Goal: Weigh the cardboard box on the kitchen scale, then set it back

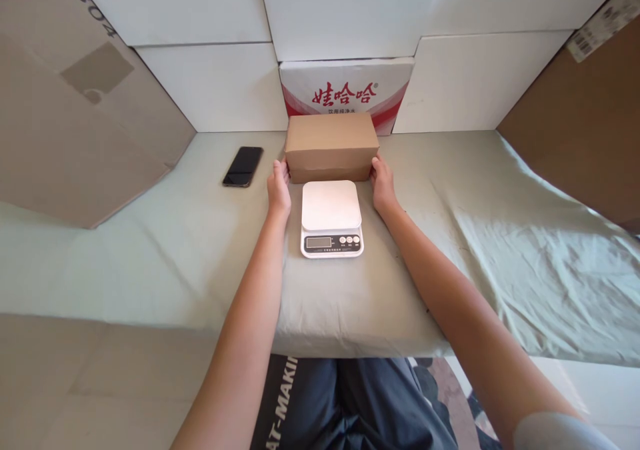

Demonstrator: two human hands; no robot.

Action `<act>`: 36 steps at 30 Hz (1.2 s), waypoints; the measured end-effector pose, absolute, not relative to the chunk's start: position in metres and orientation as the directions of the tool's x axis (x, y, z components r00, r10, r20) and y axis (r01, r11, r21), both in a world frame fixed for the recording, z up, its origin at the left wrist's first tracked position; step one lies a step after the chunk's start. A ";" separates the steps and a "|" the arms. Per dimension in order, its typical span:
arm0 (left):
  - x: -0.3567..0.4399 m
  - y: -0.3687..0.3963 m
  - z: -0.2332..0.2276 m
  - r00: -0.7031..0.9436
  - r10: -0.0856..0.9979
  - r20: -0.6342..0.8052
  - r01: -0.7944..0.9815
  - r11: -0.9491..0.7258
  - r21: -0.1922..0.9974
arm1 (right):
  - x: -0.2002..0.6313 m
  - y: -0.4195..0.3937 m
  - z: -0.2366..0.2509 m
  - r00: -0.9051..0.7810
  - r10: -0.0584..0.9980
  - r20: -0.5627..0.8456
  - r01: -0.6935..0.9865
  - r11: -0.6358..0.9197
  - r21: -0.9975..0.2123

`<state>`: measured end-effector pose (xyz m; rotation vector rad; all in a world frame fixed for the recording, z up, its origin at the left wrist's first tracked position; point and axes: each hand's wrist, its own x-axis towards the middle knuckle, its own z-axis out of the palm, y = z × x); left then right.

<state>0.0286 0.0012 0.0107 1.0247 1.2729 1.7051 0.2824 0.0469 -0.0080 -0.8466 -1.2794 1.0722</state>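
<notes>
both hands are on the box (331, 145), one at each end. the left hand (279, 189) presses its fingers against the box's 9 o'clock end, low down near the bottom edge; the right hand (383, 185) does the same at the 3 o'clock end. the hands are well apart with the box clamped between them, palms facing in. whether the box is lifted or resting on the cloth i cannot tell.

the box is plain brown cardboard, closed, lying level with its long side toward the person. it sits at 12 o'clock from the scale (331, 218), just beside it, its front bottom edge about touching the scale's far edge. the scale is white, with a bare square plate and a small display and three buttons along its near side; it lies between the two forearms.

all of this is on a bench (150, 250) covered with a pale green cloth, wrinkled toward 3 o'clock. a dark phone (243, 166) lies flat at 10 o'clock from the scale, well apart from the left hand. behind the box, at 12 o'clock, a white carton (347, 90) with red lettering stands against a wall of white foam blocks (210, 83). large brown cardboard sheets (75, 117) lean at both sides.
</notes>
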 end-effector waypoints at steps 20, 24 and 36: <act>0.045 -0.132 0.035 -0.432 0.823 0.369 0.052 -0.386 0.921 | 0.294 -0.076 0.052 0.053 0.863 0.503 0.145 0.492 -0.858; 0.049 -0.143 0.017 -0.476 0.817 0.326 0.041 -0.349 0.936 | 0.287 -0.095 0.041 0.063 0.895 0.441 0.018 0.441 -0.897; 0.052 -0.143 0.014 -0.525 0.802 0.285 0.036 -0.313 0.949 | 0.285 -0.097 0.037 0.056 0.931 0.362 -0.085 0.365 -0.927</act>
